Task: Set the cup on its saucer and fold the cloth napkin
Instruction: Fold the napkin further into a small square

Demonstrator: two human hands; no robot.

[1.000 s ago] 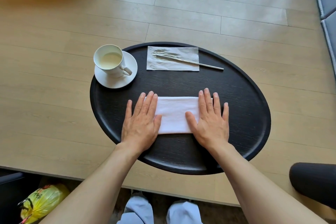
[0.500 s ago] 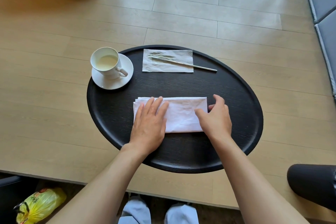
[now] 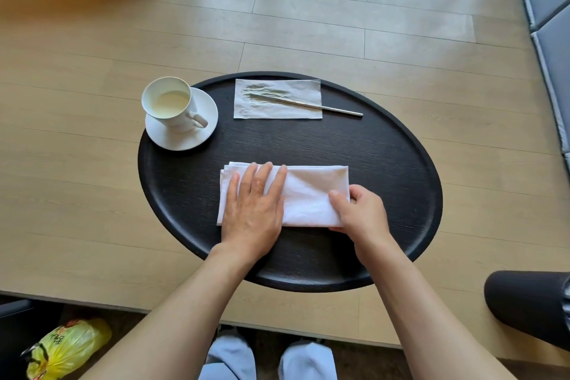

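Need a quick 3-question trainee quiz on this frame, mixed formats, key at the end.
1. True or false: the white ceramic cup stands on the white round saucer.
2. Which hand pinches the end of the white folded cloth napkin? A) left hand B) right hand
3. Fill in: the thin metal stick lies partly on the grey ____ napkin at the far side of the black oval tray.

Key: 1 true; 2 B; 3 paper.
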